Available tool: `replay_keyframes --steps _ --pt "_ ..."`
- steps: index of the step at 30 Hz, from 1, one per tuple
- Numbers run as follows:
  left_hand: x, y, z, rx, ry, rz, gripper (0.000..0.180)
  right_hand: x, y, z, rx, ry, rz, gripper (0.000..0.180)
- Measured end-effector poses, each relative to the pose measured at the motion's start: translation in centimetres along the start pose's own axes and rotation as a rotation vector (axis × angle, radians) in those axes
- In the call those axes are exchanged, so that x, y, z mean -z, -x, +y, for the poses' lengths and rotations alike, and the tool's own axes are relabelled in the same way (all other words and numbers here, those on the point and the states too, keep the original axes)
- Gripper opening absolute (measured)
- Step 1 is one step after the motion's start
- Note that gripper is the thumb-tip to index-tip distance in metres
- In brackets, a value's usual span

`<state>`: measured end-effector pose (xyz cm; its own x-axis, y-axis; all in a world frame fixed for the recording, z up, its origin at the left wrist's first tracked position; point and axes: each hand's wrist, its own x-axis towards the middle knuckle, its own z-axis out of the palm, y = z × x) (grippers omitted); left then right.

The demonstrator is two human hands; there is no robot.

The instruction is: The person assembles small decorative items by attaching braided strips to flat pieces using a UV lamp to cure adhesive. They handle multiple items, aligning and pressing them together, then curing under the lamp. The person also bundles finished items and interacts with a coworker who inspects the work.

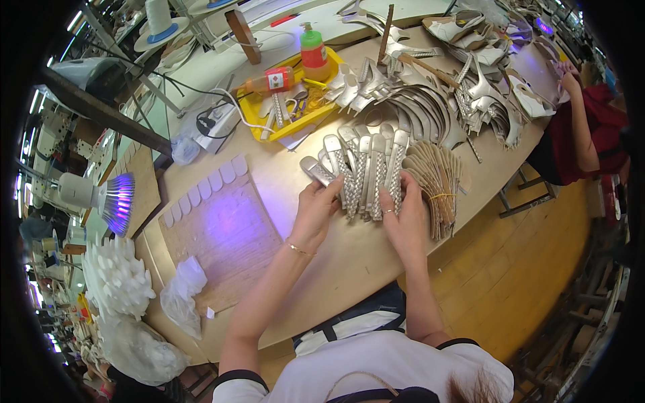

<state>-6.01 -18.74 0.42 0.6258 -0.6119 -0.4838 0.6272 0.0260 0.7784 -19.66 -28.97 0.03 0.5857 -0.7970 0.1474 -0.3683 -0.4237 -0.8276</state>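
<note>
A bunch of silver shoe straps (366, 171) with rounded plain ends and a woven pattern lies fanned on the table in front of me. My left hand (316, 213) closes on the straps at the bunch's left side, thumb on top. On the opposite side my right hand (405, 220) grips the edge straps between thumb and fingers. Some fingertips are hidden beneath the straps. Just right of my right hand rests a fanned stack of beige strips (435, 185), bound with a rubber band.
A yellow tray (269, 136) holds bottles and scissors. Silver shoe pieces (420, 107) pile up behind the straps. At left are a board (222, 242) edged with pale rounded pieces, a purple-lit lamp (115, 201) and plastic bags (183, 292). Another person (581, 138) works at far right.
</note>
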Motion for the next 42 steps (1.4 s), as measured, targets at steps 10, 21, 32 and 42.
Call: replay_keyframes --steps 10,21,32,42 --pt "-3.5 -2.2 0.0 -0.249 -0.351 0.126 0.047 -1.2 -1.5 -1.0 -0.162 0.146 -0.092 0.068" --pt "-1.1 -3.5 0.5 0.06 0.036 -0.086 0.041 -2.8 -2.5 -0.1 -0.059 -0.149 -0.056 0.062" --pt "2.2 2.4 -0.8 0.329 0.205 -0.135 0.037 -0.9 1.1 -1.6 -0.322 -0.712 -0.353 0.066" --pt "5.7 10.6 -5.1 -0.163 -0.295 0.078 0.045 -1.1 4.5 -3.3 -0.305 -0.706 -0.613 0.064"
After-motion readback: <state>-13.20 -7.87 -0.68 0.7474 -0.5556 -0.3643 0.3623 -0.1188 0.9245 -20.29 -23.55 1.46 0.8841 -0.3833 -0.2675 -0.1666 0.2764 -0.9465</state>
